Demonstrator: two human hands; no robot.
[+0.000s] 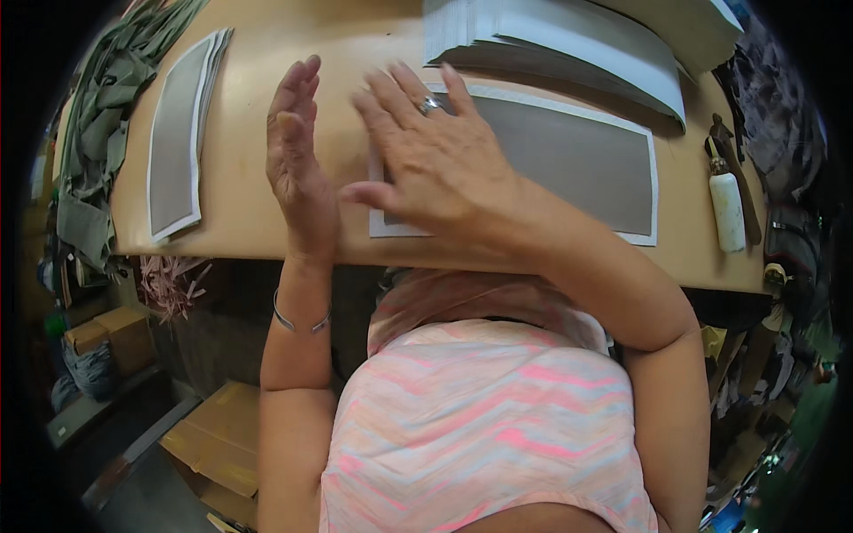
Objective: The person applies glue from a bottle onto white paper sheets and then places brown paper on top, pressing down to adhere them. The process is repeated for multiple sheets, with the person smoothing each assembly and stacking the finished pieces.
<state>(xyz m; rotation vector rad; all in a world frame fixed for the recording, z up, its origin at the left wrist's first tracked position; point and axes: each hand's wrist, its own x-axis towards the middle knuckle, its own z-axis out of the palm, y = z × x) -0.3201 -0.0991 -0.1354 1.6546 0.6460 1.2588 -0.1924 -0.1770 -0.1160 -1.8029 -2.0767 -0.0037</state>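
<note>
In front of me on the table lies a flat grey rectangular panel (569,164) with a white border. My right hand (435,151), wearing a ring, is over the panel's left end with its fingers spread. Motion blurs its fingertips slightly, and I cannot tell whether the palm touches the panel. Just left of the panel, my left hand (300,169) is turned on edge, its fingers stretched out and nothing in them. A bracelet (298,322) circles my left wrist. The right hand and forearm hide part of the panel.
At the left lies a small stack of similar grey panels (178,142). White sheets (586,44) are piled at the back right. A white bottle (727,209) lies near the right edge beside a dark, narrow tool (746,191). Green cloth (98,124) hangs over the left edge; a cardboard box (222,435) sits below.
</note>
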